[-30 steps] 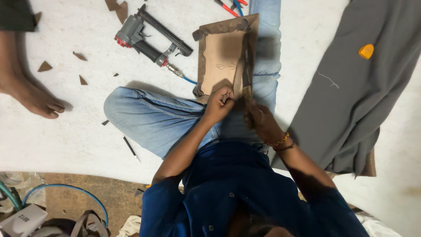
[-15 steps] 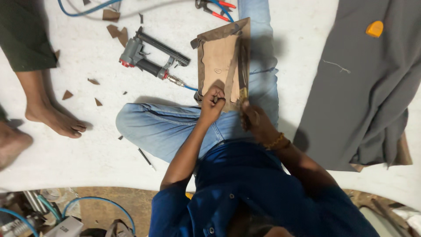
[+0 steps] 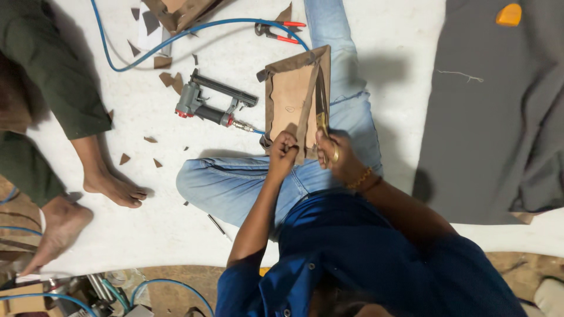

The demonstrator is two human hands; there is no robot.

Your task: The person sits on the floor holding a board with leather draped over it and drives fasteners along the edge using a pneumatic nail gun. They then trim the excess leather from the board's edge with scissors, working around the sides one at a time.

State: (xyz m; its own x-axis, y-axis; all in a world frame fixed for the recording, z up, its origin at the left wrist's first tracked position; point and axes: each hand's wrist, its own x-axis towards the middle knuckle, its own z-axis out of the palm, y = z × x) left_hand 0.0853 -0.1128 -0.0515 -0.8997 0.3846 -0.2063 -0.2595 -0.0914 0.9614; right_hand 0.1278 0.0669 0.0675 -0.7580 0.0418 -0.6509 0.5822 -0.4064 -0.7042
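We pinch the brown panel (image 3: 292, 97) taut with our left hand (image 3: 284, 154); our right hand (image 3: 332, 154), clamped on the scissors (image 3: 321, 108) beside it, should cut steadily.

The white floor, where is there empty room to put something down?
Bare white floor lies between the jeans leg and the grey cloth, and below the bent knee beside a bare foot. Around the staple gun it is crowded with brown scraps, a blue hose and pliers.

scissors (image 3: 322, 111): handles hidden inside right hand (image 3: 338, 154) | brown panel (image 3: 292, 100): lower edge covered by left hand (image 3: 283, 151) | grey cloth (image 3: 499, 105): cut off at right edge | bystander's legs (image 3: 70, 117): cropped at left edge
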